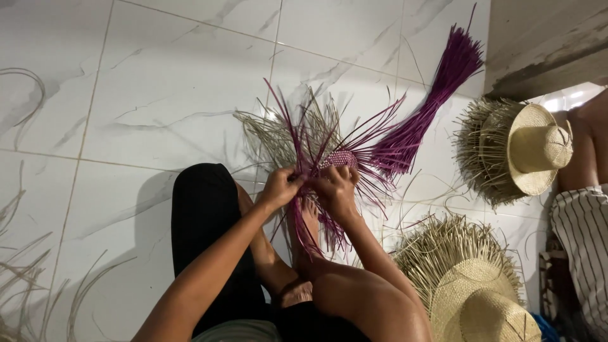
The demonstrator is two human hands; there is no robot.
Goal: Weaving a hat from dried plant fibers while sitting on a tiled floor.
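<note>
Left hand (278, 188), fingers curled closed, pinching a few purple straw strands (297, 149) at the left edge of a small woven piece (341, 158). Right hand (335, 190), likewise closed, gripping the same woven piece from below, with its fingertips on the weave. The two hands sit just beside each other, almost touching, above the person's raised knees.

The woven piece is a small patch of pink-purple and pale plaiting, held off the floor (158, 82) between the hands. Loose strands radiate from it in all directions: purple ones fanning up, right and down towards the person's legs, and pale natural-coloured straw strands (272, 130) spreading up and to the left behind them.

A bundle of purple straw (437, 95) lies on the white marbled tile floor, up and to the right of the hands; its narrow lower end reaches close to the woven piece and its cut ends point towards the upper right.

To the right, well apart from the hands, an unfinished straw hat (529, 149) lies on the floor, its crown complete and its brim ending in a fringe of unwoven straw. A second unfinished straw hat (475, 291) of the same kind lies at the lower right, beside the person's right leg.

At the right edge, part of another person is in view: a bare limb and striped fabric (582, 234). A few stray pale straws (25, 272) lie on the floor at the lower left.
</note>
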